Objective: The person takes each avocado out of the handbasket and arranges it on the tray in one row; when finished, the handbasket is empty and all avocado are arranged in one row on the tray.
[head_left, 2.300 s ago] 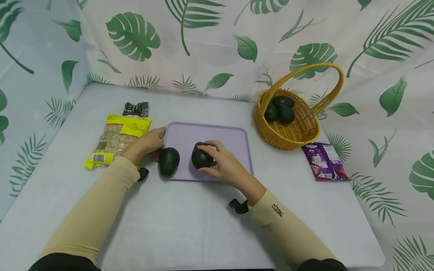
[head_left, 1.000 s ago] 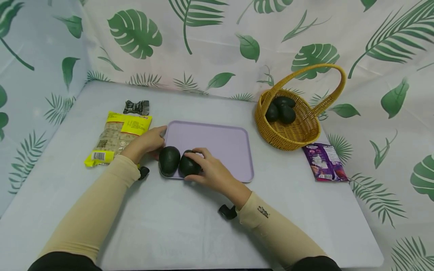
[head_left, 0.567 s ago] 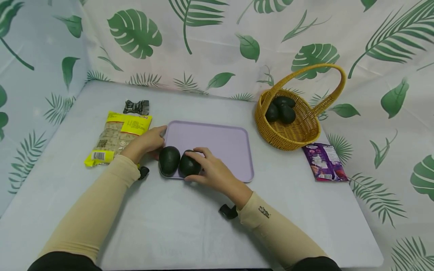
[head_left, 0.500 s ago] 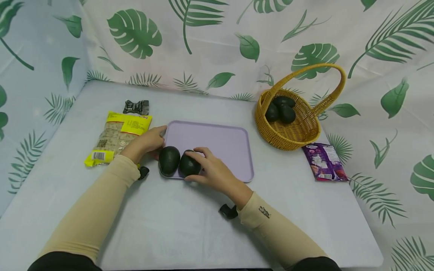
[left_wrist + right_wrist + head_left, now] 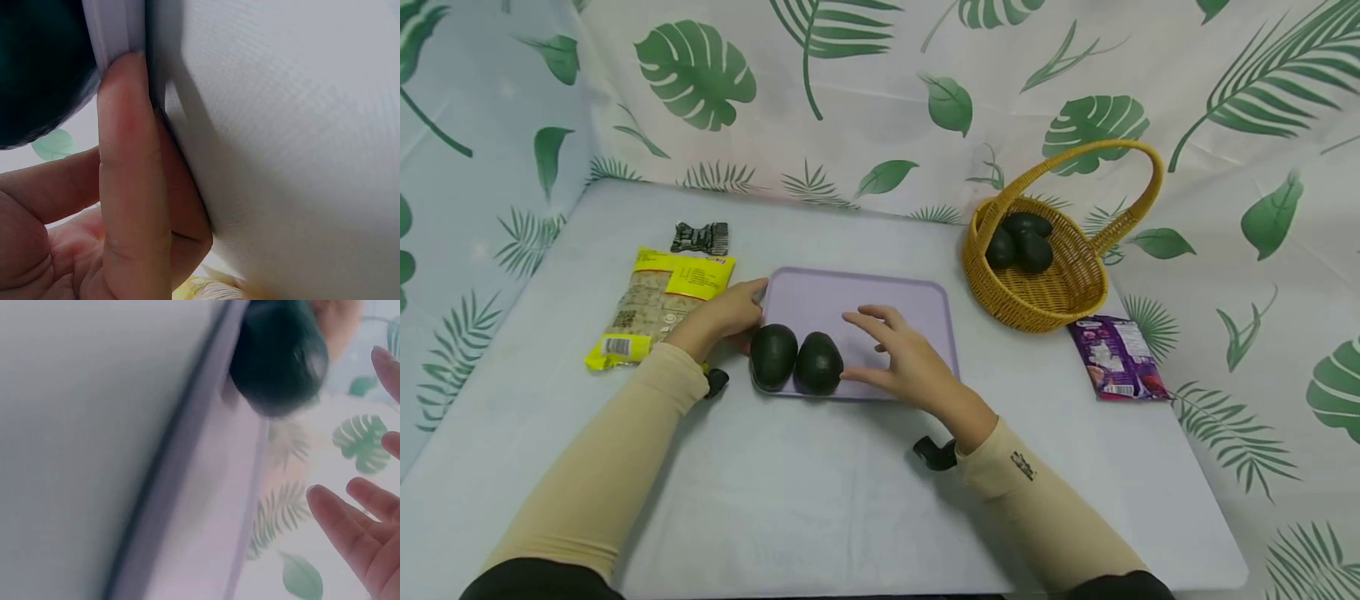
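Right now, two avocados stand side by side at the lower left corner of the tray (image 5: 887, 292), mid-frame: a left one (image 5: 773, 358) and a right one (image 5: 819, 364). The right hand (image 5: 912, 360) is spread over the tray, holding nothing, its thumb tip just beside the right avocado. The left hand (image 5: 726, 317) touches the tray's left rim; whether it pinches it, I cannot tell. At upper right, the basket (image 5: 996, 302) holds three avocados (image 5: 1033, 252), with a purple bag (image 5: 1118, 358) just below. At left lies a yellow bag (image 5: 658, 304), a black packet (image 5: 700, 239) just above it.
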`<state>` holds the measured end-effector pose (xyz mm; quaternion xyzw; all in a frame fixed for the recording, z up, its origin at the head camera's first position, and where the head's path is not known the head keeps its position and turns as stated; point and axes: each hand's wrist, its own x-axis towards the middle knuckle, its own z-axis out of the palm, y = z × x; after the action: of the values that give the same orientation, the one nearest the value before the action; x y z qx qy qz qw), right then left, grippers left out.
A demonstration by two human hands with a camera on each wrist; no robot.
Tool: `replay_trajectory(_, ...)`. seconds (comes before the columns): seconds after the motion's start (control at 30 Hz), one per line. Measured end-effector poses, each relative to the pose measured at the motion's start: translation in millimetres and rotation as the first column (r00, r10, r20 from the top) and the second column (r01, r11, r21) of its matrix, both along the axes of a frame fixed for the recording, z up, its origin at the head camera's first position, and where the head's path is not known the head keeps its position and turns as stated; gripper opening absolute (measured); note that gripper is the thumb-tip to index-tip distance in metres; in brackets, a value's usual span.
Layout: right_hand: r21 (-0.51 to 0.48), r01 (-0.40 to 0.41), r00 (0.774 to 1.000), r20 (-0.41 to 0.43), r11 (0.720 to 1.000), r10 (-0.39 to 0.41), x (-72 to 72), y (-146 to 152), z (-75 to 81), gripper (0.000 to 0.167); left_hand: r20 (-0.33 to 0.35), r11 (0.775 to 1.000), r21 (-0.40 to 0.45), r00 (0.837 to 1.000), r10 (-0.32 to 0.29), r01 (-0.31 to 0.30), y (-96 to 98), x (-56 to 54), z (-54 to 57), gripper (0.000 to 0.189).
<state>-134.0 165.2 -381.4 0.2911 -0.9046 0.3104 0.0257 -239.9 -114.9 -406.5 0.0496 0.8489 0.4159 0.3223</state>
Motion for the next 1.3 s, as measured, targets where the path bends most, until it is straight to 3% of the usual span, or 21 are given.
replay_trajectory(0.53, 0.02, 0.178, 0.981, -0.076, 0.984, -0.176, -20.9, 81.1, 39.3, 0.072, 0.014, 1.0, -0.002, 1.0, 0.0, 0.0, -0.8, -0.4, 3.0, 0.076)
replay_trajectory(0.8, 0.081, 0.301, 0.952, -0.079, 0.95, -0.295, -28.8, 120.2, 50.7, 0.069, 0.017, 1.0, -0.005, 1.0, 0.011, -0.011, 1.1, 1.6, 6.3, 0.075)
replay_trajectory(1.3, 0.186, 0.429, 0.902, -0.045, 0.884, -0.429, -59.3, 186.5, 58.5, 0.073, -0.009, 1.0, 0.001, 1.0, -0.008, 0.008, 0.5, 1.2, 0.6, 0.079)
